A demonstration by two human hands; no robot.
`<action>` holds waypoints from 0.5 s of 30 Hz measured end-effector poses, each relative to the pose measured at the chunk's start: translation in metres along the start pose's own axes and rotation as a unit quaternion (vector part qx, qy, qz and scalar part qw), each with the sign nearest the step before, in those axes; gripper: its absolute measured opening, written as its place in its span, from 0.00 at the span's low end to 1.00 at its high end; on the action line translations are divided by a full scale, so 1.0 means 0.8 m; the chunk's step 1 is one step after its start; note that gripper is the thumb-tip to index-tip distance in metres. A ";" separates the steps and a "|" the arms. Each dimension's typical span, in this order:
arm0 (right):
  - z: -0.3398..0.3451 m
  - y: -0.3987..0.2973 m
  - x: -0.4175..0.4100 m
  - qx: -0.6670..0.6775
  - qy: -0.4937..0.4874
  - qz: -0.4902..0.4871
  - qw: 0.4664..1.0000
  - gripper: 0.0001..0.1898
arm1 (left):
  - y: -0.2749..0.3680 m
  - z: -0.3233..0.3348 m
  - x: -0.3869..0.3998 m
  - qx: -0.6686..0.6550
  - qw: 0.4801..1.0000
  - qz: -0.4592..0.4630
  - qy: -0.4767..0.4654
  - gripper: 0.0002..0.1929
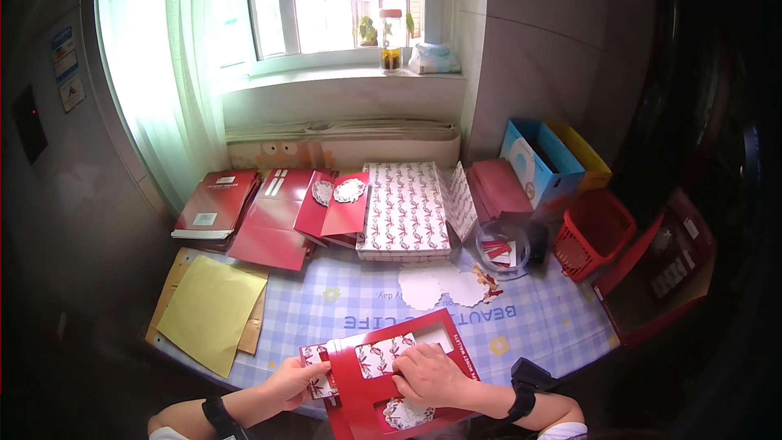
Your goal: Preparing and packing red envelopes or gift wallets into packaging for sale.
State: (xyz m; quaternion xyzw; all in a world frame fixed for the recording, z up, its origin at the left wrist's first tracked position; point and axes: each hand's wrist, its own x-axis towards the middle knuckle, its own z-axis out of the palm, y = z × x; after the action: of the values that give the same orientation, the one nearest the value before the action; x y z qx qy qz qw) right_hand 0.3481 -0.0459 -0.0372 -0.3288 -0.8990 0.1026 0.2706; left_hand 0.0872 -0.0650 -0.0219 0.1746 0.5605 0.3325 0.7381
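A red cardboard sleeve with cut-out windows (pixel 360 403) lies tilted under both hands at the near edge of the table. My left hand (pixel 296 382) pinches a patterned card wallet (pixel 316 359) with leaf and ribbon print, which sticks out of the sleeve's left side. My right hand (pixel 427 373) rests on the sleeve with bent fingers, at the window where the same print shows; whether it grips anything is hidden. A scalloped floral tag (pixel 408 413) shows in the lower window, below my right hand.
Behind lie red folded sleeves (pixel 269 220), red cards with round tags (pixel 345 214) and a stack of patterned wallets (pixel 403 208). White scalloped papers (pixel 421 287), a clear tub (pixel 502 250), a red basket (pixel 595 235) and a blue box (pixel 540 165) stand rightward; yellow paper (pixel 214 311) lies left.
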 end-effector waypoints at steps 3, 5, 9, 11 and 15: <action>0.001 0.001 -0.001 0.004 -0.010 0.003 1.000 0.09 | 0.003 0.005 -0.001 -0.007 1.000 -0.001 0.028 0.13; 0.002 0.002 -0.001 0.000 -0.008 0.005 1.000 0.09 | 0.005 0.006 0.000 -0.009 0.999 -0.006 0.032 0.13; 0.001 0.000 -0.001 0.000 -0.008 0.002 1.000 0.09 | 0.002 0.004 0.001 -0.012 0.999 -0.008 0.040 0.13; 0.001 0.000 -0.002 -0.002 -0.006 0.002 1.000 0.09 | 0.004 0.005 0.002 -0.007 0.999 -0.013 0.041 0.13; 0.001 0.001 -0.001 -0.003 -0.005 0.001 1.000 0.09 | 0.006 0.008 0.001 0.033 0.998 -0.021 0.046 0.13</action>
State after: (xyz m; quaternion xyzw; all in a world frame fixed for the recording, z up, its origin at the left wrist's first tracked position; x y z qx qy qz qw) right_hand 0.3488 -0.0456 -0.0384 -0.3299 -0.9004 0.1018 0.2648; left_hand 0.0922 -0.0599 -0.0174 0.1715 0.6084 0.3058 0.7120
